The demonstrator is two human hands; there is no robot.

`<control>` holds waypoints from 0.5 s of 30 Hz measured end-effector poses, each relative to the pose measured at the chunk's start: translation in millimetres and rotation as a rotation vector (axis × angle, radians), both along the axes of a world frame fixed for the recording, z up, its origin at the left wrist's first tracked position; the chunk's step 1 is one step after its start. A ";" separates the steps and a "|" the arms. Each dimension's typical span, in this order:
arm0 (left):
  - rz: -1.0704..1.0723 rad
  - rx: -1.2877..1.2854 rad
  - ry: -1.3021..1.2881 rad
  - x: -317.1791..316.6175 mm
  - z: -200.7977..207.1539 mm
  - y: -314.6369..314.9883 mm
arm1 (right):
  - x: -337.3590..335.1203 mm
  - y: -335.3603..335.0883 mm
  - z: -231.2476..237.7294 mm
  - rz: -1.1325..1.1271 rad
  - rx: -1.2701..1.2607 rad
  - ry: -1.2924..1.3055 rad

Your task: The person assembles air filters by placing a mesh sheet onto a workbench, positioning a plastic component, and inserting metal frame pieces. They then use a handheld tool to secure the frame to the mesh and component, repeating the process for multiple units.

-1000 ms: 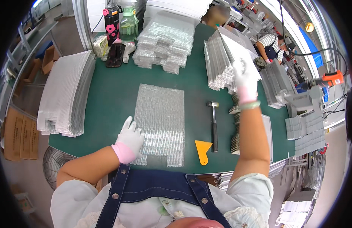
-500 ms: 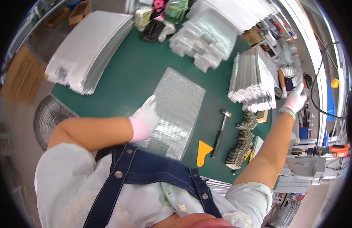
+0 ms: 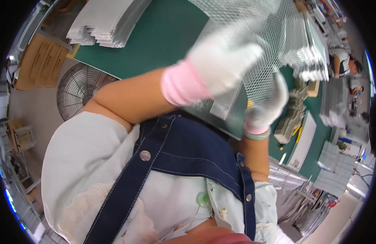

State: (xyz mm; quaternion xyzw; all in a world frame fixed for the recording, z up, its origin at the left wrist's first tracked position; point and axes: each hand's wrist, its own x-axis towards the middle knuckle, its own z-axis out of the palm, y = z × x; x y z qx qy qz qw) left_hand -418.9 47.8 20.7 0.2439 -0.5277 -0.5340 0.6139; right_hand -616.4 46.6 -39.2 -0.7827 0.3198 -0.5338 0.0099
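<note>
A silver mesh sheet (image 3: 259, 83) is lifted above the green table, close in front of me. My right hand (image 3: 267, 107), in a white glove with a pink cuff, grips its lower edge. My left hand (image 3: 224, 61), gloved alike, lies across the sheet's left side; motion smears its fingers, so their grip is unclear. Below the raised sheet, another silver sheet (image 3: 226, 106) lies on the table, partly covered by my left hand and the raised mesh. Beside my right wrist runs a row of thin grey pieces (image 3: 291, 114).
Stacked silver sheets (image 3: 104, 22) stand at the table's (image 3: 159, 36) far left, and a second stack (image 3: 308, 53) at the right. A white strip (image 3: 304, 140) lies near the right edge. On the floor at left are a fan (image 3: 74, 89) and cardboard boxes (image 3: 37, 65). Another person (image 3: 338, 57) is beyond.
My right hand has come in from the far right to the middle. My left hand has risen rightward off the table sheet. A mesh sheet now hangs raised at my hands. The view has shifted.
</note>
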 end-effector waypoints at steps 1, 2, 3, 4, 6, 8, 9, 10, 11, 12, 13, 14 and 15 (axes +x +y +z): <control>-0.042 0.090 0.029 13.7 4.8 7.8 | -16.8 5.2 0.2 0.033 0.056 -0.138; -0.125 -0.015 -0.026 30.6 -4.6 4.5 | -31.6 8.4 0.2 0.058 0.094 -0.271; -0.169 0.069 -0.168 48.4 -2.9 5.6 | -33.4 6.8 11.1 -0.082 0.136 -0.311; -0.216 0.153 -0.303 57.9 -2.2 6.1 | -35.1 7.2 23.8 -0.225 0.179 -0.341; -0.101 0.225 -0.325 54.6 -26.7 7.4 | -35.3 19.5 31.7 -0.105 0.671 -0.330; 0.109 0.206 -0.506 48.3 -54.5 10.8 | -22.2 28.9 19.5 -0.001 0.965 -0.505; 0.277 0.152 -0.674 46.6 -69.2 13.9 | -12.2 32.7 5.1 -0.159 0.963 -0.474; 0.355 0.156 -0.777 46.8 -75.8 16.8 | -5.4 36.7 -7.8 -0.248 0.944 -0.407; 0.427 0.160 -0.879 46.2 -82.5 19.5 | -6.3 38.6 -24.9 -0.339 0.939 -0.287; 0.424 0.177 -0.958 45.8 -88.4 18.7 | -6.7 38.8 -43.8 -0.429 0.931 -0.164; 0.421 0.195 -1.036 45.6 -97.3 17.2 | -8.0 36.5 -66.2 -0.484 0.808 -0.013; 0.426 0.218 -1.118 46.8 -108.1 16.2 | -2.2 34.2 -72.5 -0.525 0.682 0.137; 0.450 0.174 -1.133 49.0 -127.6 13.0 | 0.3 34.7 -71.6 -0.506 0.899 0.114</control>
